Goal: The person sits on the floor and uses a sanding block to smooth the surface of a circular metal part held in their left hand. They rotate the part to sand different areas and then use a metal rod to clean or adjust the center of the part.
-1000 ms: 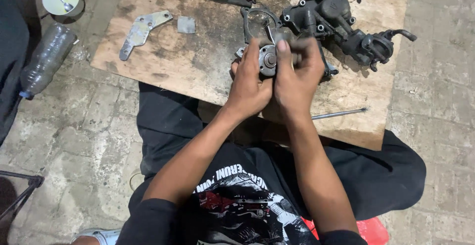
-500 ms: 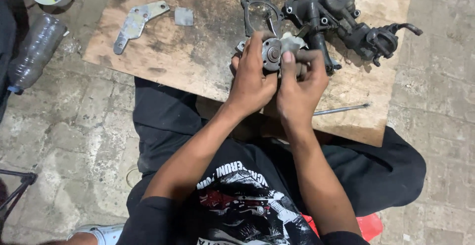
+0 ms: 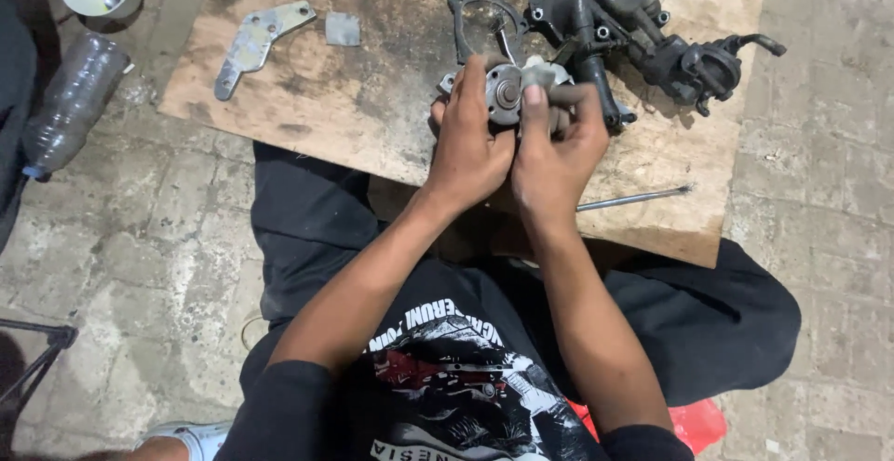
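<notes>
Above wooden board (image 3: 372, 107), left hand (image 3: 470, 149), right hand (image 3: 554, 149), gripping round metal part (image 3: 510, 88)

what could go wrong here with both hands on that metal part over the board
The grey metal part is held above the wooden board by the left hand and right hand; if the grip slips, it may drop onto the board or the lap. The dark housing assembly sits close behind, so knuckles could knock it. The thin metal rod lies near the board's edge and might roll off.
</notes>
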